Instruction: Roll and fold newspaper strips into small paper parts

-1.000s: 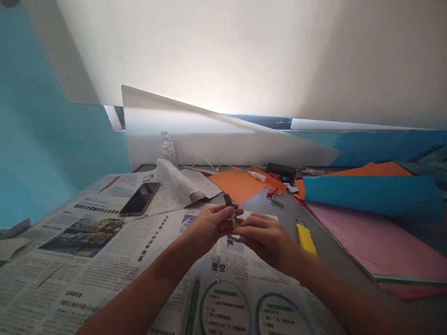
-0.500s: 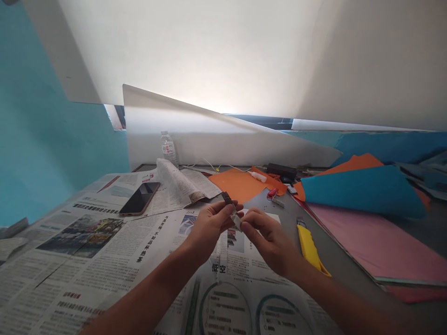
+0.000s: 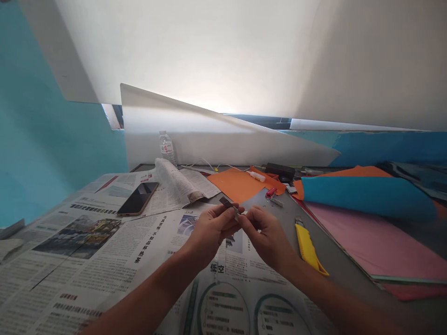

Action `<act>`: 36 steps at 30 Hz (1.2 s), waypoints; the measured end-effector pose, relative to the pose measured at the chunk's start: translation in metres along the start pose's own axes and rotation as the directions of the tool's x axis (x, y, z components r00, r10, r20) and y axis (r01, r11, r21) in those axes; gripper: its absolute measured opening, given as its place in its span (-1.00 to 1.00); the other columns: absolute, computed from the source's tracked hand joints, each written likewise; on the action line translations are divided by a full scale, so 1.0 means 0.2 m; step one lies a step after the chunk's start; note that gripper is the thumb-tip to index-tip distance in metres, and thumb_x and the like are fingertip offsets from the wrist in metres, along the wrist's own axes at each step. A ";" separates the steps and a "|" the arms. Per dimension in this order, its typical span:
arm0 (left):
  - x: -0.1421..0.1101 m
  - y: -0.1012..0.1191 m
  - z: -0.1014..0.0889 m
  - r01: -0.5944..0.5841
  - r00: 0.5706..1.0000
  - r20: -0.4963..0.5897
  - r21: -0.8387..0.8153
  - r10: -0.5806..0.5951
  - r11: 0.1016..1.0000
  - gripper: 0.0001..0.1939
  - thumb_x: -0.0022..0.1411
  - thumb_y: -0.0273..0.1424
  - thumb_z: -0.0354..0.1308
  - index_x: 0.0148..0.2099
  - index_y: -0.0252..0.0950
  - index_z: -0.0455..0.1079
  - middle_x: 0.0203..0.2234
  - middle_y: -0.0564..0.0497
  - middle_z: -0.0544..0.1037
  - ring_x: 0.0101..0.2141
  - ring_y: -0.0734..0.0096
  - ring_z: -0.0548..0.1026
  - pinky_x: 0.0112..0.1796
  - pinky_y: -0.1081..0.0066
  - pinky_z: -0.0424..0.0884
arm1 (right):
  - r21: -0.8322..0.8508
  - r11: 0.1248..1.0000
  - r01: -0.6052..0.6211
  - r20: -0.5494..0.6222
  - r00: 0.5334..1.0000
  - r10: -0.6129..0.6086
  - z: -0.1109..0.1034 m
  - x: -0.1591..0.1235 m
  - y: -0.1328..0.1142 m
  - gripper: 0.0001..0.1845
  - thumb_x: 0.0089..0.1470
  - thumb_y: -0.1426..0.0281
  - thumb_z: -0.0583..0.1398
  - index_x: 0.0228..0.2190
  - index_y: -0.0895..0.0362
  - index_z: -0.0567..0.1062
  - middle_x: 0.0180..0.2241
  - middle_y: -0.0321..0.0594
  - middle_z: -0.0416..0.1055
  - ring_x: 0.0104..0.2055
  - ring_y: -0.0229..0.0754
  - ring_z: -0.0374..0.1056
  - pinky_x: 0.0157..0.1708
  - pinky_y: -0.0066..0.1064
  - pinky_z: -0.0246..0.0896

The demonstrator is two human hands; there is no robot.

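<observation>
A small dark brown strip with a whitish end [image 3: 226,202] is held above the newspaper [image 3: 146,288]; its exact kind is unclear. My left hand [image 3: 211,228] pinches it between thumb and fingers, the dark part sticking out past the fingertips. At the whitish end, the thumb and forefinger of my right hand [image 3: 267,237] are pressed together, nearly touching the left fingers. Most of that pale part is hidden by the fingertips. A yellow utility knife [image 3: 309,249] lies on the grey table just right of my right hand.
A phone [image 3: 138,199] rests on the newspaper at the left, near a water bottle [image 3: 167,149]. Orange paper [image 3: 232,184], a glue bottle [image 3: 256,177] and a red-ended small tool [image 3: 270,193] lie behind my hands. Pink sheets [image 3: 377,242] and a curled blue sheet [image 3: 359,195] are at right.
My hands have come closer together, and my right fingers now cover most of the whitish end. The dark end has tilted further left. The curled blue sheet has sunk slightly.
</observation>
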State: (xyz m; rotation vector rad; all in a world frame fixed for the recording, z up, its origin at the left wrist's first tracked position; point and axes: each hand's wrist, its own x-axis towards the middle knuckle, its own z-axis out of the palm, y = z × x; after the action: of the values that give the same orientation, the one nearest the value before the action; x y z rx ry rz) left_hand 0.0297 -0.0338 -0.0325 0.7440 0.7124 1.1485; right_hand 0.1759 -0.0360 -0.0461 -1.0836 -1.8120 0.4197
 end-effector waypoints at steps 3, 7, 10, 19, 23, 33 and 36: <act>0.00 0.00 0.00 0.000 1.000 -0.014 -0.011 0.000 1.000 -0.85 0.12 -0.45 0.31 -0.22 -0.37 0.52 -0.22 -0.12 0.61 -0.26 0.34 0.57 -0.09 0.33 0.43 | 0.024 0.999 -0.036 -0.049 0.998 0.037 0.01 0.00 0.00 -0.63 0.18 0.24 0.10 -0.62 0.09 0.25 -0.59 -0.35 0.14 -0.56 -0.28 0.10 -0.60 -0.46 0.04; 0.00 0.00 -0.01 -0.011 1.000 -0.001 0.005 0.011 1.000 -0.84 0.12 -0.43 0.32 -0.22 -0.37 0.52 -0.28 -0.09 0.61 -0.27 0.35 0.57 -0.11 0.36 0.43 | 0.095 0.986 -0.137 -0.042 0.989 0.142 0.01 -0.01 0.01 -0.68 0.15 0.21 0.13 -0.56 0.08 0.26 -0.62 -0.39 0.11 -0.59 -0.29 0.07 -0.65 -0.47 -0.02; 0.00 -0.01 -0.01 -0.022 1.000 0.020 -0.004 0.022 1.000 -0.82 0.10 -0.41 0.33 -0.24 -0.38 0.52 -0.31 -0.08 0.61 -0.25 0.32 0.58 -0.08 0.34 0.43 | 0.111 0.985 -0.130 -0.036 0.990 0.135 0.01 -0.01 0.01 -0.68 0.16 0.20 0.13 -0.55 0.09 0.29 -0.60 -0.37 0.14 -0.56 -0.28 0.10 -0.63 -0.47 0.01; -0.01 -0.03 -0.01 -0.013 0.998 0.058 -0.007 0.013 1.000 -0.81 0.11 -0.39 0.32 -0.22 -0.39 0.51 -0.27 -0.13 0.62 -0.16 0.21 0.58 -0.05 0.32 0.42 | 0.102 0.989 -0.107 -0.017 0.994 0.110 0.02 -0.01 0.03 -0.68 0.19 0.24 0.11 -0.55 0.10 0.28 -0.51 -0.33 0.17 -0.51 -0.27 0.11 -0.56 -0.45 0.05; 0.00 -0.04 0.00 -0.003 0.998 0.060 -0.022 0.004 1.000 -0.78 0.09 -0.42 0.34 -0.20 -0.40 0.49 -0.23 -0.15 0.61 -0.11 0.18 0.56 -0.04 0.33 0.42 | 0.083 0.994 -0.074 0.000 0.997 0.074 0.01 0.00 0.03 -0.64 0.20 0.24 0.10 -0.59 0.09 0.21 -0.51 -0.33 0.12 -0.50 -0.27 0.09 -0.53 -0.45 0.04; -0.01 -0.04 -0.01 -0.016 1.000 0.020 0.014 0.016 1.000 -0.64 -0.09 -0.43 0.46 -0.21 -0.41 0.50 -0.29 -0.12 0.61 -0.16 0.21 0.56 -0.04 0.32 0.42 | 0.058 0.993 -0.101 0.022 0.995 0.100 0.01 0.01 0.02 -0.62 0.15 0.23 0.12 -0.62 0.09 0.20 -0.50 -0.32 0.12 -0.48 -0.25 0.08 -0.51 -0.42 0.00; 0.01 -0.04 -0.03 -0.015 0.999 -0.032 0.029 0.016 0.999 -0.68 -0.05 -0.47 0.42 -0.19 -0.40 0.49 -0.31 -0.10 0.61 -0.26 0.29 0.58 -0.13 0.34 0.47 | 0.181 0.953 -0.243 0.127 0.967 0.222 -0.03 0.03 0.04 -0.61 0.15 0.11 0.11 -0.56 0.10 0.30 -0.55 -0.35 0.13 -0.52 -0.26 0.07 -0.55 -0.43 -0.03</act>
State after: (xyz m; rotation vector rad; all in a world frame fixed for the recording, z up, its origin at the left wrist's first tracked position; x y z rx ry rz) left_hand 0.0303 -0.0335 -0.0430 0.7576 0.7521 1.1687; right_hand 0.1838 -0.0271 -0.0448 -1.1580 -1.6974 0.7936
